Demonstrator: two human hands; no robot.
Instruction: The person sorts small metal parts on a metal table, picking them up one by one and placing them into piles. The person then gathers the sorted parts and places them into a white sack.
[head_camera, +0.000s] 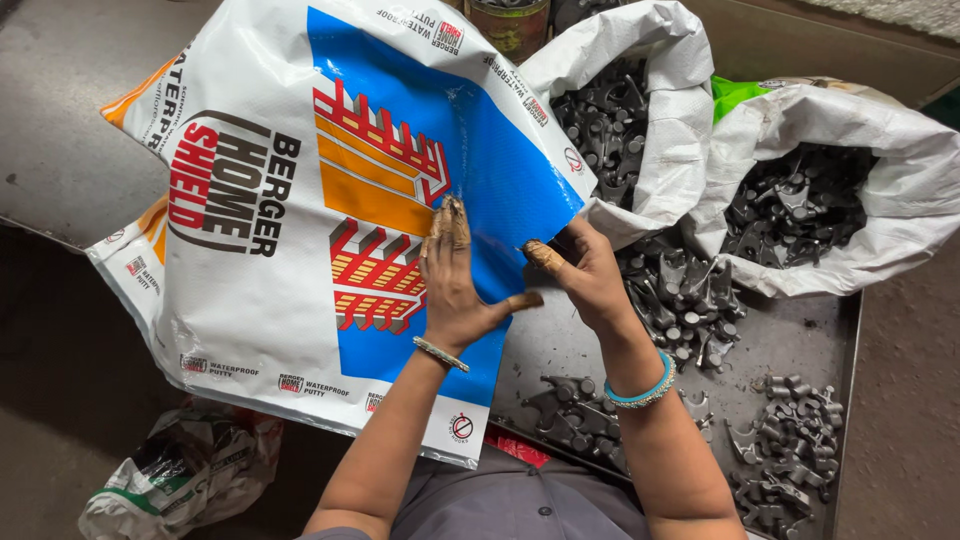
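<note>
Nearest to me I note grey fabric at the lap and two bare forearms reaching forward over a dark metal tray (800, 335). My left hand (455, 285), with a thin silver bangle (441, 354) at the wrist, lies flat with fingers spread on a large woven plastic sack (300, 220), white with a blue panel and red and orange graphics; it grips nothing, only presses the slick surface. My right hand (580, 275), wearing a teal bangle (645, 388), is closed in a narrow pinch at the sack's right edge; whether it also holds a small part I cannot tell. Both hands are smeared with brownish grime. The sack lies to the left of and beneath the hands, its long axis running from lower left to upper right, partly overlapping the tray; the right hand is nearer its free edge, the left nearer its middle. On the tray, loose dark metal castings (680, 300) sit in small heaps, angular, matte and oily-looking. At lower left a crumpled plastic bag (180, 470) rests on the floor. Farther off, two open white woven bags (900, 190) with rolled rims hold more of the same dark parts, and a rusty tin (510, 22) stands behind the sack.
</note>
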